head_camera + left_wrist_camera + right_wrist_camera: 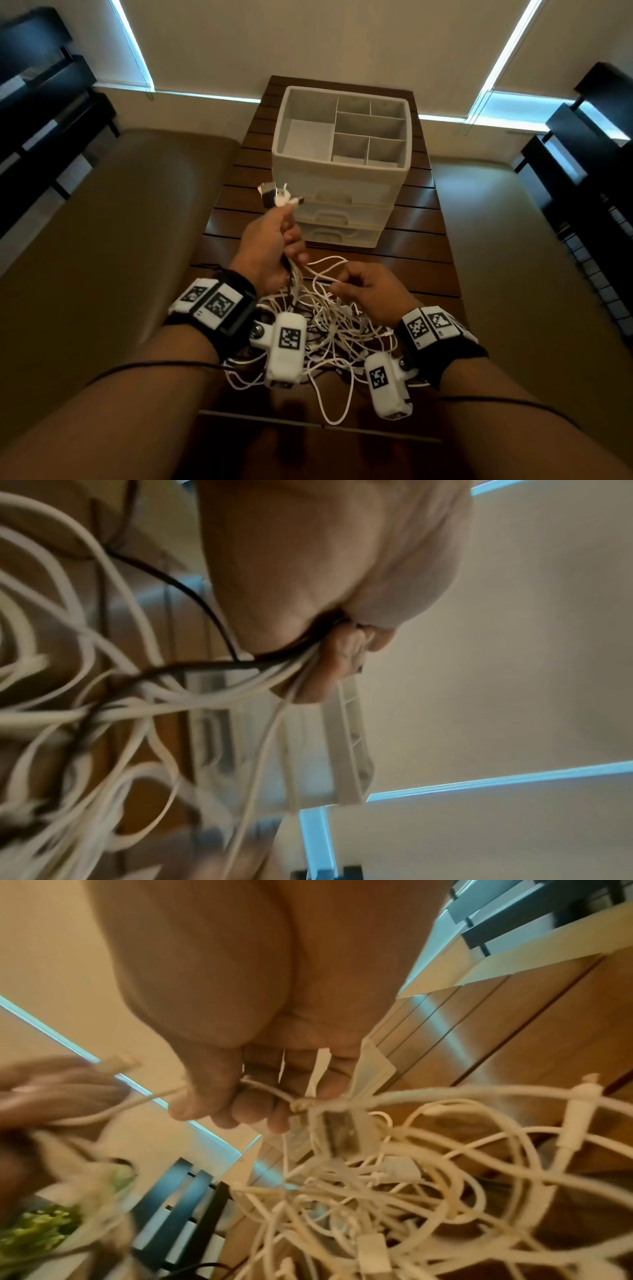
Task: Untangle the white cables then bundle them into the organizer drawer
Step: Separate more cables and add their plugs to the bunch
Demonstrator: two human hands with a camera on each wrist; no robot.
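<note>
White cables (329,325) tangled on table (428,222) | organizer (342,137) compartments bare, drawers closed | both hands grasping cables

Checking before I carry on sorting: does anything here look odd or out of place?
One thing: a black cable runs through the bunch that the left hand grips, among the white cables, still a tangled heap on the table. The right hand pinches one strand. The organizer stands square, drawers shut.

We see a dark slatted wooden table (424,219) flanked by tan cushioned benches (102,219). Black shelving (37,102) lines both side walls; roller blinds (308,37) leak daylight.
</note>
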